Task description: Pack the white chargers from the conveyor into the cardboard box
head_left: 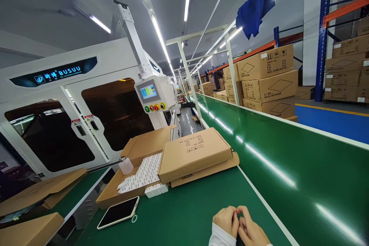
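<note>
My left hand (226, 220) and my right hand (251, 230) meet above the green tabletop (184, 211), low in the head view. Their fingers are curled and the fingertips touch. Whatever may be between them is hidden. A white sleeve (220, 237) covers my left wrist. Farther up the table, a closed cardboard box (196, 152) rests partly on an open carton (108, 196). Inside that carton lie many small white printed pieces (148, 171) in rows and a bottle with a metal top (126, 165). Several small white boxes (156, 190) stand against its front.
A phone (118, 212) with a ring lies at the table's left. Along the right runs a green conveyor (288, 161). A white machine (115, 61) with a control panel (148, 91) stands behind. Stacked cartons (268, 84) are beyond the conveyor; more cardboard (31, 230) is at lower left.
</note>
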### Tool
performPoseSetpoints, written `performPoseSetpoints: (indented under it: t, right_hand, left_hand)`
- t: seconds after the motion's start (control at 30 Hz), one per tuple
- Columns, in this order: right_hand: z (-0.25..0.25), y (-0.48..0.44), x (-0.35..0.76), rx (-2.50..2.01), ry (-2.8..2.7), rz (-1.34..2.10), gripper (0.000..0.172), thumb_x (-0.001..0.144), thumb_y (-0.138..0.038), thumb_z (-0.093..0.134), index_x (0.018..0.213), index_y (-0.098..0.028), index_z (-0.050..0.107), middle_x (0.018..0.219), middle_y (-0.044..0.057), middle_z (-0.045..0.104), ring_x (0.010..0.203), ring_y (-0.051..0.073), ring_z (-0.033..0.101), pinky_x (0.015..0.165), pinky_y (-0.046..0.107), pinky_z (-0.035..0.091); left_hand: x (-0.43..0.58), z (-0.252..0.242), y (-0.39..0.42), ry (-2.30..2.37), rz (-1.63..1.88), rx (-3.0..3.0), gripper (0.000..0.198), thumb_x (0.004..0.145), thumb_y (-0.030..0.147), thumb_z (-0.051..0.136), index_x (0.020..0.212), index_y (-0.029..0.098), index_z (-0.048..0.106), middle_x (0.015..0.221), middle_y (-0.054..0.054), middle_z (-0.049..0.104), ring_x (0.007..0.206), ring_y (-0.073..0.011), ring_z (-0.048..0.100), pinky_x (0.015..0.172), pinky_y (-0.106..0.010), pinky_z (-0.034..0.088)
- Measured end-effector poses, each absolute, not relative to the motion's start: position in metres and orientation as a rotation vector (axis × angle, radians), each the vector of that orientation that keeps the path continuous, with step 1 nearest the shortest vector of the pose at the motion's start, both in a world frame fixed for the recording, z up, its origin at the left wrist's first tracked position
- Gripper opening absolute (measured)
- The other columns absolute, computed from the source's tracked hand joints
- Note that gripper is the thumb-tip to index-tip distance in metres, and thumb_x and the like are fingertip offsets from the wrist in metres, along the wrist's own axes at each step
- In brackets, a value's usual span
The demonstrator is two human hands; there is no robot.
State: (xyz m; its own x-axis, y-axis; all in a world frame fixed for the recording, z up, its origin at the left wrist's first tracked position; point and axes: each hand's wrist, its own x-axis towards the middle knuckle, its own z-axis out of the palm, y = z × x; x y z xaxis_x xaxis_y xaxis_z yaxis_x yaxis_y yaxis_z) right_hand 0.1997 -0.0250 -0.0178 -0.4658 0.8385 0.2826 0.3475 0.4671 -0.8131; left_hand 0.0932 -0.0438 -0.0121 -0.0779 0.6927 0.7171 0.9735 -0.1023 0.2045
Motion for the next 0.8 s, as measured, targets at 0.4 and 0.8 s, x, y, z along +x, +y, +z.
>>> performPoseSetpoints:
  t: [0.4, 0.8]
  right_hand:
    - [-0.023, -0.024, 0.198, -0.962, -2.010, 0.899, 0.022, 0.075, -0.023, 0.028, 0.097, -0.025, 0.029, 0.051, -0.008, 0.044, 0.044, 0.015, 0.048, 0.049, 0.024, 0.033]
    - [-0.029, -0.022, 0.198, -0.945, -2.012, 0.926, 0.024, 0.076, -0.024, 0.025, 0.100, -0.026, 0.023, 0.053, -0.009, 0.040, 0.045, 0.015, 0.048, 0.050, 0.024, 0.033]
  left_hand:
    - [0.094, -0.006, -0.046, -1.712, -0.866, -1.812, 0.018, 0.073, 0.013, 0.039, 0.067, 0.025, 0.051, 0.049, 0.004, 0.056, 0.043, -0.0147, 0.055, 0.040, -0.025, 0.033]
    - [0.094, -0.002, -0.047, -1.689, -0.940, -1.866, 0.021, 0.077, 0.014, 0.034, 0.070, 0.024, 0.051, 0.052, 0.003, 0.057, 0.044, -0.0139, 0.055, 0.042, -0.026, 0.032]
